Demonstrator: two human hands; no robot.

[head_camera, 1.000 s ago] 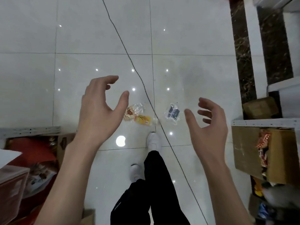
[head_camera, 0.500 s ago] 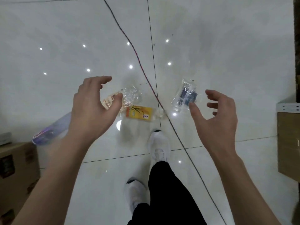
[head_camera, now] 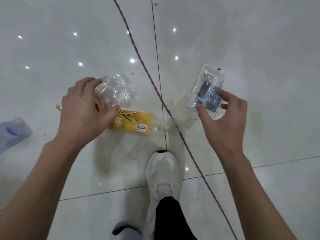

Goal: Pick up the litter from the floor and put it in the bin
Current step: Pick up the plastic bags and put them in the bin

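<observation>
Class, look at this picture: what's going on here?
A person bends over a tiled floor, gathering litter. The left hand curls round a crumpled clear wrapper; the right hand pinches a blue-printed packet between thumb and finger. Both pieces seem to lie on the floor, not yet lifted. No bin is in view.

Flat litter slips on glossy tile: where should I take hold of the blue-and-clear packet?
Pinch the blue-and-clear packet at its near clear edge, coming from above with the right hand. It lies flat, so the crinkled film margin likely gives most purchase.
</observation>
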